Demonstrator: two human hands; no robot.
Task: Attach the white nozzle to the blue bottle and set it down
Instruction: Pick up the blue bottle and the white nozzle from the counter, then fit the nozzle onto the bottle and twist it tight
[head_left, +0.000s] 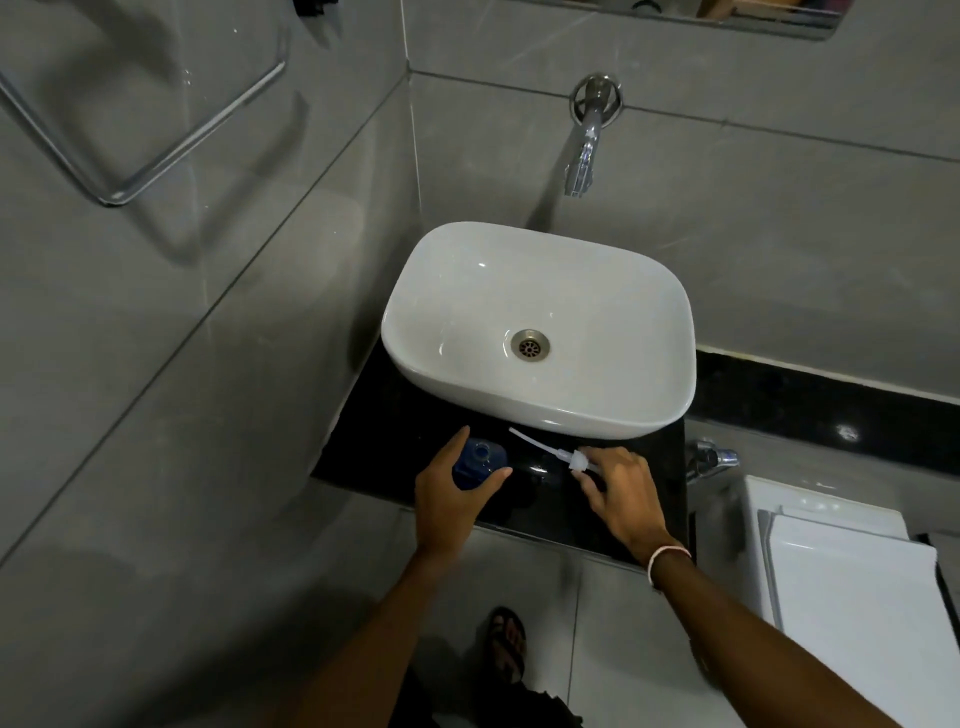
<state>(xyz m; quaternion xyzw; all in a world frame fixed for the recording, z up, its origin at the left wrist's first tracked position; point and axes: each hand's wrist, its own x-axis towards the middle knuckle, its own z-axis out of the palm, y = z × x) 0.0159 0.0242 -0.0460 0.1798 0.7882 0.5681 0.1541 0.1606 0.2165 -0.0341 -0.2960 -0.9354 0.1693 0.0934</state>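
A small blue bottle (479, 460) stands upright on the black counter (524, 493) in front of the basin, its mouth uncapped. My left hand (451, 501) wraps around it, thumb on the right side and fingers on the left. The white nozzle (548, 451), a collar with a long thin tube pointing up-left, lies to the right of the bottle. My right hand (621, 493) pinches it at the collar with fingertips. Nozzle and bottle are apart.
A white basin (540, 405) sits on the counter just behind the hands, with a chrome wall spout (584, 150) above it. A chrome tap (714, 460) and a white toilet cistern (841, 561) stand to the right. Grey tiled walls enclose the left side and back.
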